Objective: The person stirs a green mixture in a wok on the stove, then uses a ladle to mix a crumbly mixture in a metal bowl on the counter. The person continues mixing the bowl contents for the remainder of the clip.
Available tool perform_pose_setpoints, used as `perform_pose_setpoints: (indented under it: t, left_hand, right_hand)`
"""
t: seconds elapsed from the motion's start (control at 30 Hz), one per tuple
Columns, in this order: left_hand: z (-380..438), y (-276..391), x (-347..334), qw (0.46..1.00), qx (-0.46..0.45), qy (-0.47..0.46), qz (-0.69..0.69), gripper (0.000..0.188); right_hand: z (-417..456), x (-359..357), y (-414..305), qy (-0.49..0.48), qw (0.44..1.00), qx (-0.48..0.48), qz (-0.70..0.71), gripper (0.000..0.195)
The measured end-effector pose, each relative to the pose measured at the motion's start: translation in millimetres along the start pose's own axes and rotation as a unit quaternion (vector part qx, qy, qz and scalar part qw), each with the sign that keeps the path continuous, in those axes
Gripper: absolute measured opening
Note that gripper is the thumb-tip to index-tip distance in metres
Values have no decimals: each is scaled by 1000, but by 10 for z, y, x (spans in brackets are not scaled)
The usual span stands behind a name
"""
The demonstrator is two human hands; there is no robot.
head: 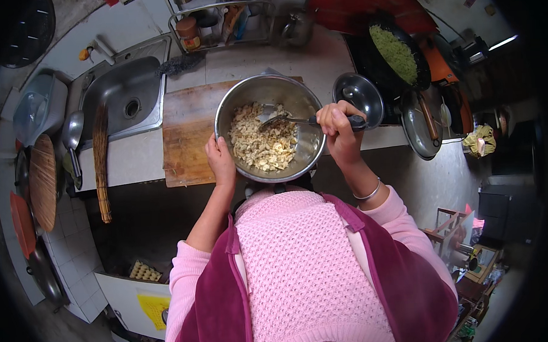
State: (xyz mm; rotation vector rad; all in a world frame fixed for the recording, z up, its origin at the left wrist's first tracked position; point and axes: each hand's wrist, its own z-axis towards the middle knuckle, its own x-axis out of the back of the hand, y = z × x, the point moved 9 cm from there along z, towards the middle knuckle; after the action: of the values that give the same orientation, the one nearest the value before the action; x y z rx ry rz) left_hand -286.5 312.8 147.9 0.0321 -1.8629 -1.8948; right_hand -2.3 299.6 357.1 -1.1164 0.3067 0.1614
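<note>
A wide stainless steel bowl (305, 106) rests partly on a wooden cutting board (189, 128), its near rim out past the counter edge. My left hand (220, 157) grips the bowl's left rim, thumb on the outer wall. Inside lies a heap of pale, crumbly chopped food (264, 142), with yellowish pieces at the near side. My right hand (342, 123) is closed around the dark handle of a metal spoon or spatula (299, 121). Its head is partly sunk in the food.
A smaller steel bowl (362, 95) stands to the right, before a wok (422, 62) of shredded green vegetable (394, 53). A glass lid (419, 125) overhangs the counter edge. At left are a sink (113, 95), a straw whisk (101, 159) and a steel ladle (73, 130). A wire rack (223, 5) stands behind.
</note>
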Motion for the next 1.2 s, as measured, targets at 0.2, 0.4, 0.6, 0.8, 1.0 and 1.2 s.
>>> perform_pose_setpoints:
  t: [0.2, 0.4, 0.6, 0.8, 1.0, 1.2]
  left_hand:
    - [-10, 21, 0, 1000, 1, 4, -15, 33]
    - [-6, -43, -14, 1000, 12, -3, -26, 33]
    - [15, -135, -51, 998, 15, -3, -63, 34]
    - [20, -71, -26, 999, -6, -3, -38, 33]
    - [22, -115, -40, 999, 22, -7, -49, 33]
    - [24, -90, -36, 1000, 12, 2, -20, 33]
  right_hand:
    - [-110, 59, -206, -10, 1000, 10, 14, 27]
    - [-242, 103, -295, -7, 1000, 1, -16, 29]
    - [-70, 124, -307, -6, 998, 42, 38, 30]
    - [-30, 19, -117, -6, 999, 17, -26, 25]
    - [-253, 37, -251, -34, 999, 6, -26, 26]
    - [-282, 66, -339, -30, 999, 20, -41, 27]
